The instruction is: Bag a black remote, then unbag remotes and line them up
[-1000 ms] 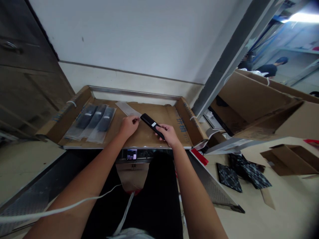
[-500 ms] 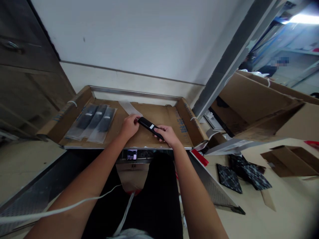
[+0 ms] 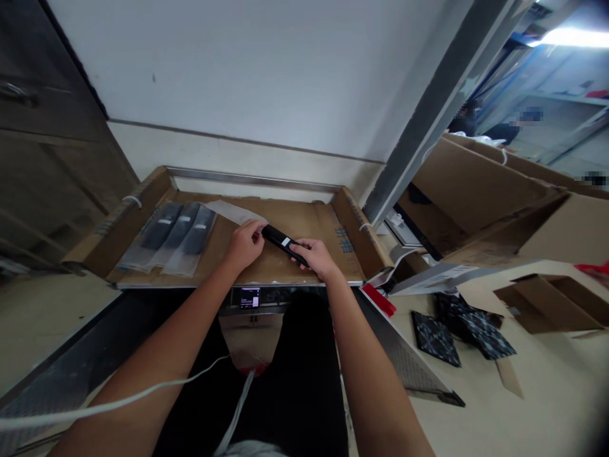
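My right hand (image 3: 314, 256) is closed round the near end of a slim black bar-shaped object (image 3: 284, 242) with a small white label on it; I cannot make out its exact kind. Fingers of my left hand (image 3: 247, 243) pinch the mouth of a frosted plastic sleeve (image 3: 231, 211), right at the far end of the black object. Whether that end is inside the sleeve is hidden by the fingers. The sleeve stretches away to the upper left over the cardboard. To the left lie three dark objects in frosted sleeves (image 3: 183, 231), side by side, each showing a white label.
A cardboard-lined tray (image 3: 304, 212) with raised sides forms the work surface. Below its front edge a lit phone screen (image 3: 249, 297) shows. At right stand a big carton (image 3: 495, 197) and a smaller open box (image 3: 556, 304). Dark patterned packets (image 3: 435, 339) lie on the floor.
The free end of the sleeve has swung left and down, towards the sleeved objects. Both hands keep their hold in almost the same place. The whole view has shifted slightly.
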`<action>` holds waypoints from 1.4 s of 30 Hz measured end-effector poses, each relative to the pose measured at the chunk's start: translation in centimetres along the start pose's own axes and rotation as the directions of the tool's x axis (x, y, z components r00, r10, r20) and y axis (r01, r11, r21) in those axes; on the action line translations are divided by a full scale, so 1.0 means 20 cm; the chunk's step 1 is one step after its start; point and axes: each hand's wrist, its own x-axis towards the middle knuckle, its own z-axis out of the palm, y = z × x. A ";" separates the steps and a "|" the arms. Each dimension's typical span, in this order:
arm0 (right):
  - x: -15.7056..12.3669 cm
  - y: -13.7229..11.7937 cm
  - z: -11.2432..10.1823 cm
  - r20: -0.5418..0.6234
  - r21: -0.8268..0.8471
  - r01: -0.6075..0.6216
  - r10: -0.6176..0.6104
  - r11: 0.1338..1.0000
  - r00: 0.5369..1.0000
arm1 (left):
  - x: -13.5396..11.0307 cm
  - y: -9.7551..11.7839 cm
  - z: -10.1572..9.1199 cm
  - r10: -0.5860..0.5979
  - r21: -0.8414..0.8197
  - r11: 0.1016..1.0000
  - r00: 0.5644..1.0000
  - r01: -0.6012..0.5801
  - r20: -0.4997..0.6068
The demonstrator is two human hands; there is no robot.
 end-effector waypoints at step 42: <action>-0.03 0.02 0.04 -0.048 -0.119 0.161 -0.167 0.980 0.985 | -0.01 0.02 0.03 -0.232 -0.058 0.971 0.973 0.232 0.011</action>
